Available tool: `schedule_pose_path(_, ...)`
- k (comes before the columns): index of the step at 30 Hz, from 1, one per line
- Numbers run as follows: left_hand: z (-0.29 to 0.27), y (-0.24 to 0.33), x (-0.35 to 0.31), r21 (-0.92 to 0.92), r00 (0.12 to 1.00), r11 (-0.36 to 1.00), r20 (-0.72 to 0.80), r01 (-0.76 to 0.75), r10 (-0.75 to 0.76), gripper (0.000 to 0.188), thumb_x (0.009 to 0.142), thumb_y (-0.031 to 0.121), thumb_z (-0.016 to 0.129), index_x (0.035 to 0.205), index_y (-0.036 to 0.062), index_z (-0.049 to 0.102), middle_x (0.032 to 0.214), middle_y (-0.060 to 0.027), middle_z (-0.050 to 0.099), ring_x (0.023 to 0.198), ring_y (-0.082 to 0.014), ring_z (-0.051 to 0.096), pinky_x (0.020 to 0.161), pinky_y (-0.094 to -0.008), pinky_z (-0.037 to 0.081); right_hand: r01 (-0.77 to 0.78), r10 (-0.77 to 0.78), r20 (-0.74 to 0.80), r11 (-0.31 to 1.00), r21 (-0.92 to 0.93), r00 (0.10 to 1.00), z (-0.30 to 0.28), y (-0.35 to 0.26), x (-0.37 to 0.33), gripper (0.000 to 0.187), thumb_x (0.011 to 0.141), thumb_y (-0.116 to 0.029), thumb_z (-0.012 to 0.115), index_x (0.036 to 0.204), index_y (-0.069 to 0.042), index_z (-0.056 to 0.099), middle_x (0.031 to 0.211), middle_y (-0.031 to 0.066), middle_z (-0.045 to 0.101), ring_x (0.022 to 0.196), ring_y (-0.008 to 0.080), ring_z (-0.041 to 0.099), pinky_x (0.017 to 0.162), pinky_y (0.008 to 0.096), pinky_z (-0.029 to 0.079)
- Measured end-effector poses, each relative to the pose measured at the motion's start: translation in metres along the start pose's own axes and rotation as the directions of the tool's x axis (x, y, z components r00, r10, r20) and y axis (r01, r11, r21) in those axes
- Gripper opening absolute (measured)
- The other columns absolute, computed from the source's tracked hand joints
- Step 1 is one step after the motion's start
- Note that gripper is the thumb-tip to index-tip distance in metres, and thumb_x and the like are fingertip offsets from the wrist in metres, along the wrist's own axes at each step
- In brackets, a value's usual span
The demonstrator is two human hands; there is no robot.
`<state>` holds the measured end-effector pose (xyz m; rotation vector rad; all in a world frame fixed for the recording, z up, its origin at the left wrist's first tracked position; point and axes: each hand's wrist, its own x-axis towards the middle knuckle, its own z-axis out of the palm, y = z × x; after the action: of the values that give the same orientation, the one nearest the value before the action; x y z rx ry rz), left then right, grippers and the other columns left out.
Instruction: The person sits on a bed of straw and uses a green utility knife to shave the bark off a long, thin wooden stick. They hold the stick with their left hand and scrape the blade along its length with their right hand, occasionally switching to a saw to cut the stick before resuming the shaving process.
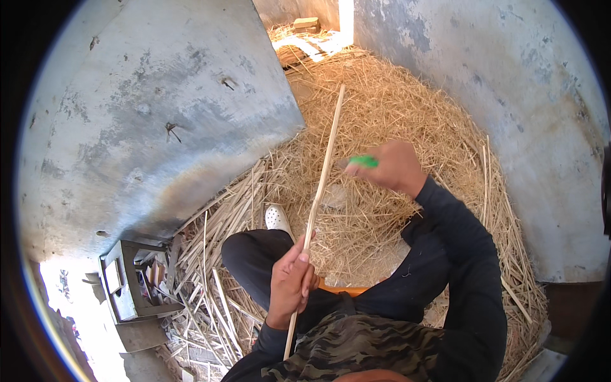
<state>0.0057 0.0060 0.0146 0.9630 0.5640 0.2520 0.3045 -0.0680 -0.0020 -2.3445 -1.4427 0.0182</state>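
My left hand grips a long thin pale stick near its lower end. The stick points up and away over the straw. My right hand, blurred, is raised to the right of the stick and closed on a small green-handled tool; its working end is not visible. The tool sits a little apart from the stick. My dark-trousered knees and one white shoe lie below the hands.
Straw and split cane strips cover the floor between two grey plastered walls. A small metal box frame stands at lower left. Bricks and planks lie at the far end by a bright opening.
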Motion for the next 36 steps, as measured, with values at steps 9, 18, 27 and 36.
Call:
schedule_pose_path(9, 0.022, 0.017, 0.004, -0.421, 0.986, 0.896, 0.137, 0.141, -0.091, 0.044, 0.104, 0.016, 0.032, 0.145, 0.0005, 0.029, 0.041, 0.0058, 0.033, 0.03, -0.0041, 0.028, 0.041, -0.0211, 0.027, 0.056, -0.03, -0.235, 0.993, 0.101, 0.972, 0.012, -0.01, 0.004, 0.068, 0.074, -0.08, 0.054, 0.058, -0.015, 0.068, 0.043, 0.0036, 0.05, 0.038, 0.0195, 0.051, 0.039, 0.0335, 0.037)
schedule_pose_path(18, 0.023, 0.019, -0.001, -0.353, 0.973, 0.917, 0.198, 0.188, -0.123, 0.045, 0.105, 0.017, 0.036, 0.147, 0.0037, 0.028, 0.044, 0.0056, 0.032, 0.033, -0.0048, 0.028, 0.044, -0.0211, 0.028, -0.04, 0.054, -0.254, 0.997, 0.061, 0.966, 0.003, 0.011, 0.02, 0.064, 0.074, -0.079, 0.056, 0.061, -0.017, 0.068, 0.043, 0.0039, 0.048, 0.038, 0.0197, 0.048, 0.039, 0.0345, 0.036)
schedule_pose_path(27, 0.023, 0.016, -0.013, -0.372, 0.969, 0.902, 0.192, 0.218, -0.154, 0.045, 0.105, 0.019, 0.038, 0.147, 0.0041, 0.03, 0.046, 0.0056, 0.032, 0.036, -0.0043, 0.026, 0.046, -0.0208, 0.027, -0.004, 0.033, -0.251, 0.993, 0.117, 0.968, 0.011, 0.022, 0.024, 0.073, 0.083, -0.079, 0.041, 0.063, -0.015, 0.067, 0.043, -0.0006, 0.043, 0.038, 0.0172, 0.042, 0.039, 0.0345, 0.033)
schedule_pose_path(36, 0.019, 0.006, -0.025, -0.058, 0.975, 0.98, 0.122, 0.193, -0.184, 0.046, 0.103, 0.017, 0.041, 0.145, -0.0006, 0.033, 0.044, 0.0054, 0.034, 0.032, -0.0045, 0.028, 0.044, -0.0215, 0.031, -0.422, 0.513, -0.353, 0.854, 0.305, 0.783, -0.018, 0.169, 0.038, 0.076, 0.086, -0.078, 0.041, 0.048, -0.012, 0.033, 0.049, -0.0052, 0.03, 0.044, 0.0112, 0.026, 0.045, 0.0298, 0.019)
